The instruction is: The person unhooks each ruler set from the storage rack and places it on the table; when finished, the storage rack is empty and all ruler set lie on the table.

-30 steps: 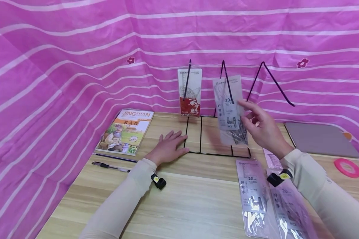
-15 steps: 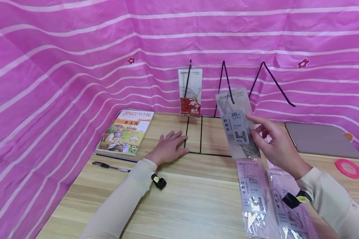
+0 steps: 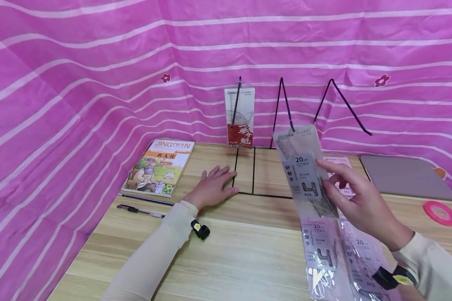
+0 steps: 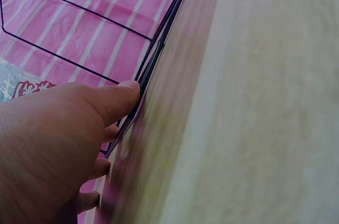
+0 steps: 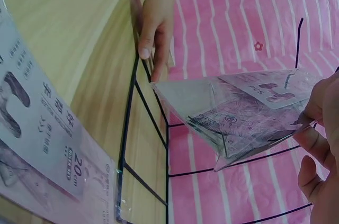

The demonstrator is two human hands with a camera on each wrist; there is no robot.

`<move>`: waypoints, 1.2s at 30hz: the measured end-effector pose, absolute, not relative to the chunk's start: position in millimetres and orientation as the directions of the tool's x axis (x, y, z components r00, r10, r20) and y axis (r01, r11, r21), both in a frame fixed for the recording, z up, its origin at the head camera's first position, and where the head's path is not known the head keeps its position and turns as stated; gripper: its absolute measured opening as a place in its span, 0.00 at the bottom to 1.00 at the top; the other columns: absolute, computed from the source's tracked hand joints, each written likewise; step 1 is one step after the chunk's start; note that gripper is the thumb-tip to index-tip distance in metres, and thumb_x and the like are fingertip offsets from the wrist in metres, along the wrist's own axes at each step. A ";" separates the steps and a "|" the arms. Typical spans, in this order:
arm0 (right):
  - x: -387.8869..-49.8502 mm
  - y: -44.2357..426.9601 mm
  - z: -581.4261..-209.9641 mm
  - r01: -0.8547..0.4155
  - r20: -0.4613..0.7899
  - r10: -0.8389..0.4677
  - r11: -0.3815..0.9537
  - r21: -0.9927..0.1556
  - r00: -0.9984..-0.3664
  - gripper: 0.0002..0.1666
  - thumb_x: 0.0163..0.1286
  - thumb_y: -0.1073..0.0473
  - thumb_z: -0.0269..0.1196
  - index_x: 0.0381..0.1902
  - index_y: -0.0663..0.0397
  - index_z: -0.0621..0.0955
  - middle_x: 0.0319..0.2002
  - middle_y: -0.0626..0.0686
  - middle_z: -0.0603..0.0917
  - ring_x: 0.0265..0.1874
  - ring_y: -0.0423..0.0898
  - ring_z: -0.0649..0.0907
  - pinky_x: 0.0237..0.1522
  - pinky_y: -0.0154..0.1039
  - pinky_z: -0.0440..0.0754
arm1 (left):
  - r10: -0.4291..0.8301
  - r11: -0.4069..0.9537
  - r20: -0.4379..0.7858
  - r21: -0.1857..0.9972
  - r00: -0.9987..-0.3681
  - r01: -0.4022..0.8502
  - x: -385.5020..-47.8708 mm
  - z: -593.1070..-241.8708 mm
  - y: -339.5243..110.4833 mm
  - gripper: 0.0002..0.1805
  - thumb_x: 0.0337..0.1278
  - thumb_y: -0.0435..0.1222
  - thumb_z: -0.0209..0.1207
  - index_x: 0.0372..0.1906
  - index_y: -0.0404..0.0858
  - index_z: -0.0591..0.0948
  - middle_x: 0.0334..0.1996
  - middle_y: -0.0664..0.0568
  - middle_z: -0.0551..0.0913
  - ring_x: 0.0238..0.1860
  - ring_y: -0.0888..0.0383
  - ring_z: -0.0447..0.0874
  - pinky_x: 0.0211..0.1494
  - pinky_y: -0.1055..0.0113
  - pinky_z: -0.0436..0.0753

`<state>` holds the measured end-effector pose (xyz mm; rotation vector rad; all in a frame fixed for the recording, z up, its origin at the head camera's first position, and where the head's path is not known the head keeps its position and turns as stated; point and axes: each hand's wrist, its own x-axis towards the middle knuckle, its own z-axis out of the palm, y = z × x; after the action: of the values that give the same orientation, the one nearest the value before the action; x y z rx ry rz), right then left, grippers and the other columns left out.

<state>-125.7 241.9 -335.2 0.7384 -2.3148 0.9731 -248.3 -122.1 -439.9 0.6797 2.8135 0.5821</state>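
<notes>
My right hand (image 3: 361, 196) pinches the right edge of a clear-plastic-packed ruler set (image 3: 301, 171) with a grey "20 cm, 4 PCS" card. The pack's top edge meets the tip of the middle hook on the black wire rack (image 3: 253, 175); whether it still hangs there I cannot tell. In the right wrist view the ruler set (image 5: 265, 94) tilts, its rulers showing through the plastic. My left hand (image 3: 212, 188) lies palm down at the rack's left base wire, with the thumb (image 4: 124, 97) touching the wire in the left wrist view.
A red-and-white ruler pack (image 3: 240, 117) hangs on the left hook. Pink-tinted ruler packs (image 3: 320, 251) lie at front right. A book (image 3: 160, 167) and a pen (image 3: 139, 210) lie left; a grey flat item (image 3: 407, 175) and pink tape roll (image 3: 440, 213) lie right.
My right hand has drawn the ruler set down and toward me along the middle hook, to its tip. My left hand has stayed on the rack's base.
</notes>
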 end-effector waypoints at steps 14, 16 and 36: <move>-100.3 247.0 -337.7 -0.752 0.705 -0.344 0.516 -0.411 -0.621 0.25 0.78 0.60 0.63 0.67 0.69 0.79 0.39 0.47 0.86 0.38 0.31 0.81 0.41 0.19 0.78 | 0.475 0.814 -0.091 0.423 -0.875 0.398 -246.1 -439.7 -122.6 0.39 0.74 0.65 0.51 0.82 0.56 0.64 0.86 0.52 0.53 0.87 0.42 0.42 0.84 0.30 0.38; -97.1 247.2 -338.5 -0.753 0.705 -0.345 0.516 -0.409 -0.619 0.27 0.80 0.55 0.62 0.67 0.69 0.79 0.36 0.46 0.85 0.38 0.31 0.80 0.36 0.20 0.77 | 0.476 0.814 -0.092 0.422 -0.875 0.398 -245.7 -439.9 -123.0 0.39 0.74 0.65 0.51 0.82 0.56 0.64 0.86 0.52 0.52 0.87 0.42 0.42 0.84 0.30 0.38; -75.9 235.3 -370.2 -0.633 0.505 -0.385 0.522 -0.572 -0.773 0.47 0.51 0.83 0.74 0.71 0.63 0.76 0.28 0.35 0.83 0.27 0.31 0.81 0.32 0.23 0.80 | 0.475 0.815 -0.087 0.418 -0.876 0.401 -247.5 -439.1 -122.6 0.39 0.74 0.65 0.51 0.83 0.56 0.63 0.86 0.52 0.52 0.87 0.43 0.41 0.84 0.30 0.38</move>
<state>-75.9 235.3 -370.2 0.8480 -2.4495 1.1105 -247.5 -122.6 -439.1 0.6855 2.8123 0.5867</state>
